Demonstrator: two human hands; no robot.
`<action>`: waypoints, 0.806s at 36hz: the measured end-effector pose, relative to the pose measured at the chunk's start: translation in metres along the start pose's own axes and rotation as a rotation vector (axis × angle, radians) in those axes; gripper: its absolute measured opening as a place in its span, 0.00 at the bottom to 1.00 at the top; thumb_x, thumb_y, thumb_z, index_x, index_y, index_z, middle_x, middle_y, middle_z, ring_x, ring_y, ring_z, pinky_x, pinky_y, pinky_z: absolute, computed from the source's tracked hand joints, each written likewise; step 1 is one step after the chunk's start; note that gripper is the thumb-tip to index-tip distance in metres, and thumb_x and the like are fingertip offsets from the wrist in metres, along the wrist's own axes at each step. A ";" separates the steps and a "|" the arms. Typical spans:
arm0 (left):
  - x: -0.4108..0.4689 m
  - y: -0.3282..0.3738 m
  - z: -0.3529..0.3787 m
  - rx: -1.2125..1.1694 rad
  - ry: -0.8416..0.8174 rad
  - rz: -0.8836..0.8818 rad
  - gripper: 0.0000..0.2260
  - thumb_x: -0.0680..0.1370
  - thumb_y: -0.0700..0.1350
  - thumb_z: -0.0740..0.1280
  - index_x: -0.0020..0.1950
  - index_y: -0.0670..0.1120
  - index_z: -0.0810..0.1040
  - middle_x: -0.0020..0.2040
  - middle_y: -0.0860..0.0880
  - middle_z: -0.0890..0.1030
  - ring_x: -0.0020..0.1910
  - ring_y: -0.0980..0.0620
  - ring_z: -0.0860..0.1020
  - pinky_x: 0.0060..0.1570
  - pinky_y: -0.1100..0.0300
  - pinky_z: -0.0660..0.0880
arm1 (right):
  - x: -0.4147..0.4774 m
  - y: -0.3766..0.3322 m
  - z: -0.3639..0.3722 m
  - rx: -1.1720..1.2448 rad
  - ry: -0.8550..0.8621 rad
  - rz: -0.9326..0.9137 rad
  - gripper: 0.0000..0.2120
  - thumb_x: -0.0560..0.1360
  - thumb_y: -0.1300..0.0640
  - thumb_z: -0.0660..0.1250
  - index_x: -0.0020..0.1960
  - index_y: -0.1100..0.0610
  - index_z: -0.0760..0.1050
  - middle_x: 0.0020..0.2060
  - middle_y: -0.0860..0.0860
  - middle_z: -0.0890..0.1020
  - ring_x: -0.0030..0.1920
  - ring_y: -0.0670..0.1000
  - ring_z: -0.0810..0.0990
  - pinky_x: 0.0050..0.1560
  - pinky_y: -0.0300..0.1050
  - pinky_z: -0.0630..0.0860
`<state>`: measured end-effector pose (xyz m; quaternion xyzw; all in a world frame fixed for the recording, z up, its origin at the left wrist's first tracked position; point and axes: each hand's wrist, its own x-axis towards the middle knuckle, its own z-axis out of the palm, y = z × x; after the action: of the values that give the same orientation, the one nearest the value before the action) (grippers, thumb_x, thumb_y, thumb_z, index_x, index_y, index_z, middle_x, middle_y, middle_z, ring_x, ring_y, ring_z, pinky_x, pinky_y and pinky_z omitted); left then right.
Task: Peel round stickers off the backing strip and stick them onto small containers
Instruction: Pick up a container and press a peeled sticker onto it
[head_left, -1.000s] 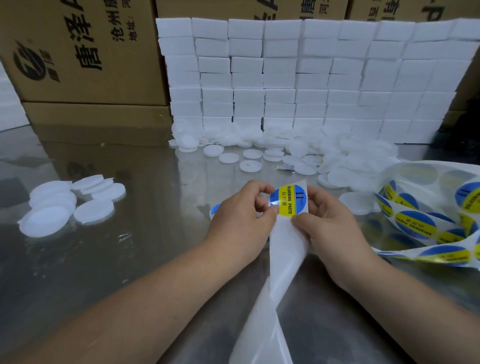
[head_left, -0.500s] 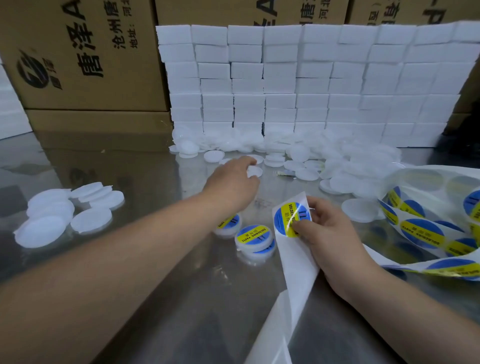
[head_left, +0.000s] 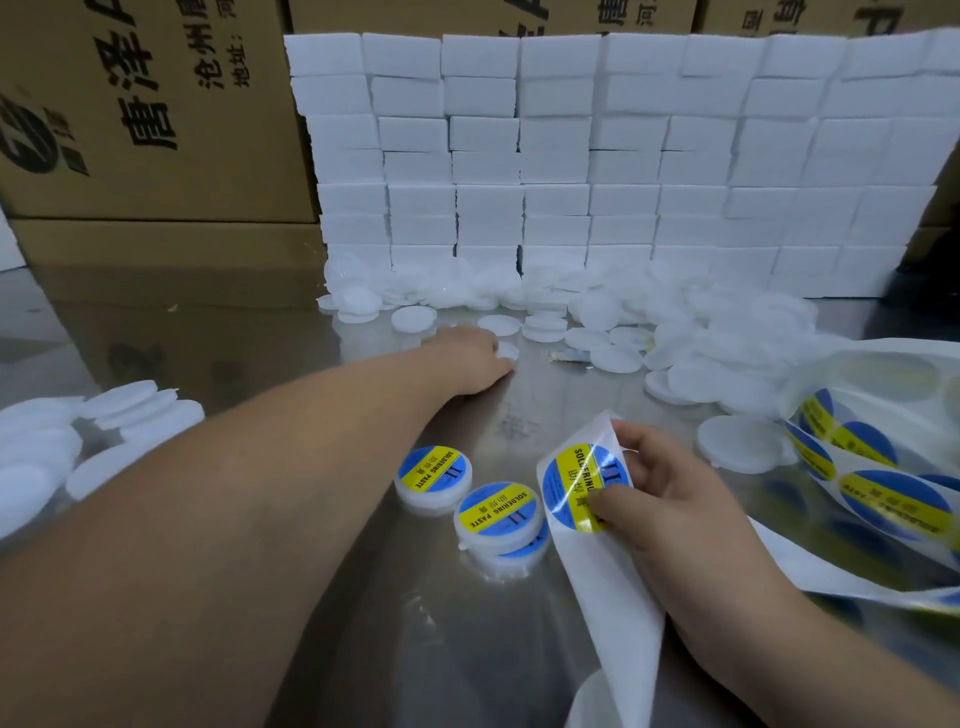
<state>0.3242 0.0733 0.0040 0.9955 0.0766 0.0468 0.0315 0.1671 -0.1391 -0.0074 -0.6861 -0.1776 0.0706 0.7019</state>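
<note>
My right hand (head_left: 670, 499) pinches the white backing strip (head_left: 608, 592), its thumb on a round blue-and-yellow "soldering paste" sticker (head_left: 569, 486) at the strip's top end. My left hand (head_left: 470, 358) is stretched forward with its fingers closed over a small plain white container (head_left: 509, 352) at the near edge of the pile. Two labelled containers (head_left: 434, 475) (head_left: 498, 512) sit on the metal table (head_left: 311, 364) between my arms. The nearer one rests on a third labelled container (head_left: 524, 551).
A heap of plain white containers (head_left: 701, 338) lies before a wall of white foam blocks (head_left: 597, 156). More white discs (head_left: 78, 447) sit at the left. The sticker strip (head_left: 883, 483) loops at the right. Cardboard boxes (head_left: 156, 104) stand behind.
My left hand let go of the strip and reached forward to a plain container in the pile. My right hand kept the strip and sticker, revealing the labelled containers.
</note>
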 end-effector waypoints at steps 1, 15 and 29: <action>0.001 -0.001 0.000 -0.031 0.051 -0.003 0.19 0.76 0.59 0.56 0.61 0.50 0.72 0.58 0.46 0.76 0.58 0.45 0.72 0.50 0.55 0.68 | 0.000 0.000 0.000 0.003 0.001 -0.001 0.21 0.68 0.69 0.63 0.45 0.42 0.78 0.38 0.47 0.85 0.36 0.48 0.82 0.38 0.46 0.76; -0.013 0.007 -0.022 -0.383 0.326 0.012 0.11 0.80 0.44 0.54 0.53 0.40 0.73 0.53 0.41 0.74 0.51 0.42 0.74 0.45 0.57 0.67 | -0.001 -0.003 0.000 0.018 0.013 0.012 0.16 0.66 0.66 0.65 0.45 0.46 0.78 0.38 0.48 0.84 0.36 0.48 0.82 0.39 0.46 0.76; -0.121 0.013 -0.068 -2.213 0.090 -0.592 0.09 0.78 0.45 0.54 0.52 0.42 0.70 0.50 0.42 0.73 0.45 0.40 0.75 0.49 0.43 0.69 | -0.003 -0.004 0.003 -0.013 0.067 0.047 0.17 0.69 0.68 0.63 0.52 0.50 0.77 0.40 0.47 0.84 0.42 0.50 0.82 0.47 0.50 0.77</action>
<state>0.2001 0.0455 0.0622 0.3625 0.2257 0.1149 0.8969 0.1629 -0.1372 -0.0035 -0.6966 -0.1385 0.0627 0.7012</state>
